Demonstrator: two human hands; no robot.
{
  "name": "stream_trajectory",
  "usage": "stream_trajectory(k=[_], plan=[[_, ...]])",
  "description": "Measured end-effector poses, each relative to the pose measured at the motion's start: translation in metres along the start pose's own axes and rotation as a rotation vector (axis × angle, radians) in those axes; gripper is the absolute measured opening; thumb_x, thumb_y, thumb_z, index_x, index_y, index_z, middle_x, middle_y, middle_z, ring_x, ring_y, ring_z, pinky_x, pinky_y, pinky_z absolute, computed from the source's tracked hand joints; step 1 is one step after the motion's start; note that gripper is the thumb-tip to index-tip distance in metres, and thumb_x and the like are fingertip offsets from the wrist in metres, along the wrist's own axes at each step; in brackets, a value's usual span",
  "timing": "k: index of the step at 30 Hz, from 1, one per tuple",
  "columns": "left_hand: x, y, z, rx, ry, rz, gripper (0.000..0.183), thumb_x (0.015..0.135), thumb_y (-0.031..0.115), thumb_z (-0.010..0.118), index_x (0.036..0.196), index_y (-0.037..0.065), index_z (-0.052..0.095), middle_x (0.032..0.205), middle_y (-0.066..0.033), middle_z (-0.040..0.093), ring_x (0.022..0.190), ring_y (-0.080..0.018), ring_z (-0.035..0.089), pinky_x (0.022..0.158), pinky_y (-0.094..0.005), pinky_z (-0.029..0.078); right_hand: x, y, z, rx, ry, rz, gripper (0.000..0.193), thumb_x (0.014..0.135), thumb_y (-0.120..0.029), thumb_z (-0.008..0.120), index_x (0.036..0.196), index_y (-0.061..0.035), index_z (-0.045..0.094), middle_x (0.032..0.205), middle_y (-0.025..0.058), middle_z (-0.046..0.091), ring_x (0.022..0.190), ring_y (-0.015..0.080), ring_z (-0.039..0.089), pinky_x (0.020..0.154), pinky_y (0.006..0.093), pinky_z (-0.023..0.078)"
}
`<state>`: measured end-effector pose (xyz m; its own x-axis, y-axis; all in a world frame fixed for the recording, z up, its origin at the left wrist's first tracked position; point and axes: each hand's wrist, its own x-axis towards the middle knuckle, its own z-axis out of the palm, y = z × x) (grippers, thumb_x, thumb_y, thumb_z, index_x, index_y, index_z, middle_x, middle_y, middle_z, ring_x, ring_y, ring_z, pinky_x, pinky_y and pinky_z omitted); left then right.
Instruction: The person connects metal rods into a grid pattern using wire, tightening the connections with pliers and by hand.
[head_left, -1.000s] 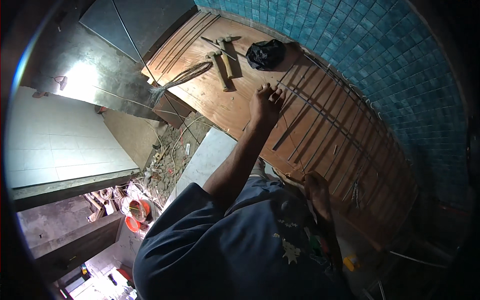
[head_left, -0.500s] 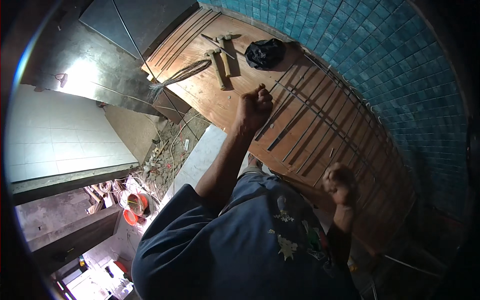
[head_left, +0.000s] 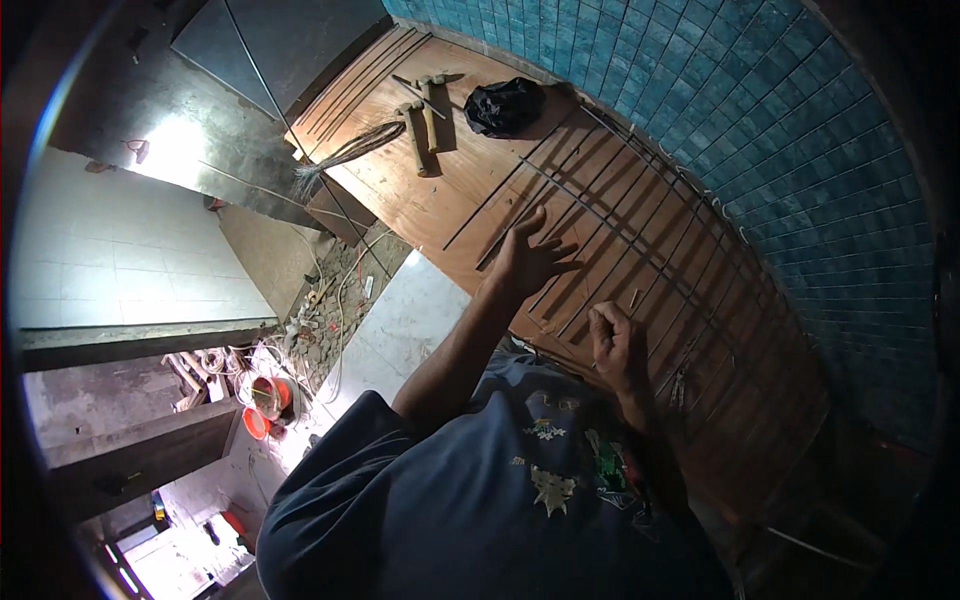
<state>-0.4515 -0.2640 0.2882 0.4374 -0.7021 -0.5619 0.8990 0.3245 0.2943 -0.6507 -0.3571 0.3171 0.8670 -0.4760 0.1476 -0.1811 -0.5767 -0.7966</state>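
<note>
My left hand (head_left: 537,258) is open over the near ends of a grid of thin steel rods (head_left: 598,214), its fingers spread and nothing seen in them. Just to its right, my right hand (head_left: 618,343) is closed into a fist above the same rods. Whatever the right fingers may hold is hidden. The grid lies on a plywood board (head_left: 462,188), long rods crossing the shorter ones. A short, pale, stick-like piece (head_left: 634,299) lies beyond the right fist. Nearer me, a small metal tool (head_left: 678,389) is too dim to name.
Farther left on the board lie two hammers (head_left: 412,145) with wooden handles, a bundle of thin wire (head_left: 352,152) and a black plastic bag (head_left: 503,107). A blue-tiled wall (head_left: 760,130) borders the far side. Orange buckets (head_left: 268,396) and rubble (head_left: 335,300) are down left.
My left hand has gone from a fist to spread fingers and moved down toward the rods. The right fist has moved left and farther from me, close to the left hand. The view has shifted slightly.
</note>
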Motion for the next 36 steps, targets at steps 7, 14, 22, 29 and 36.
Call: stream_trajectory(k=[7,14,22,29,36], plan=[[0.038,0.007,-0.092,-0.256,0.543,0.618,0.055,0.095,0.036,0.051,0.139,0.005,0.041,0.144,-0.0219,0.041,0.135,-0.0348,0.041,0.102,-0.0573,0.043,-0.023,0.03,-0.039,-0.049,0.095,0.009,0.012,0.096,-0.011,0.056,0.091,-0.0016,0.06,0.067,0.015,0.059,0.061,0.0291,0.064,0.053,0.0353,0.046],[0.022,-0.082,-0.016,0.058,-0.1,-0.004,0.045,0.101,0.038,0.05,0.127,0.002,0.052,0.096,-0.0121,0.058,0.073,-0.0182,0.054,0.067,-0.0322,0.047,-0.055,0.044,-0.02,-0.096,-0.139,-0.058,0.015,0.092,-0.018,0.059,0.093,-0.0042,0.064,0.079,0.0223,0.065,0.078,0.0424,0.065,0.062,0.0452,0.05],[0.045,-0.026,0.022,0.25,-0.157,0.528,0.012,0.101,0.018,0.049,0.096,0.007,0.052,0.069,0.0052,0.039,0.051,-0.0068,0.034,0.046,-0.0226,0.028,-0.08,0.064,-0.026,0.254,-0.263,0.132,0.013,0.092,-0.013,0.057,0.09,-0.0022,0.065,0.074,0.0161,0.063,0.071,0.0276,0.064,0.065,0.0379,0.048],[0.016,-0.04,0.024,0.241,-0.041,0.552,0.015,0.103,0.021,0.046,0.093,0.012,0.05,0.068,0.0041,0.04,0.052,-0.0071,0.036,0.045,-0.0226,0.029,-0.048,0.062,-0.101,0.81,0.233,0.602,0.025,0.093,-0.026,0.059,0.093,-0.0017,0.063,0.077,0.01,0.066,0.07,0.0136,0.063,0.065,0.0314,0.049],[0.034,-0.043,0.009,-0.046,-0.209,0.213,0.016,0.102,0.014,0.042,0.09,0.008,0.05,0.071,0.0006,0.042,0.058,-0.011,0.041,0.054,-0.0241,0.038,-0.055,0.095,-0.088,-0.577,-0.204,0.219,0.023,0.089,-0.018,0.063,0.076,0.0004,0.064,0.07,0.0112,0.065,0.064,0.0228,0.064,0.059,0.0348,0.05]])
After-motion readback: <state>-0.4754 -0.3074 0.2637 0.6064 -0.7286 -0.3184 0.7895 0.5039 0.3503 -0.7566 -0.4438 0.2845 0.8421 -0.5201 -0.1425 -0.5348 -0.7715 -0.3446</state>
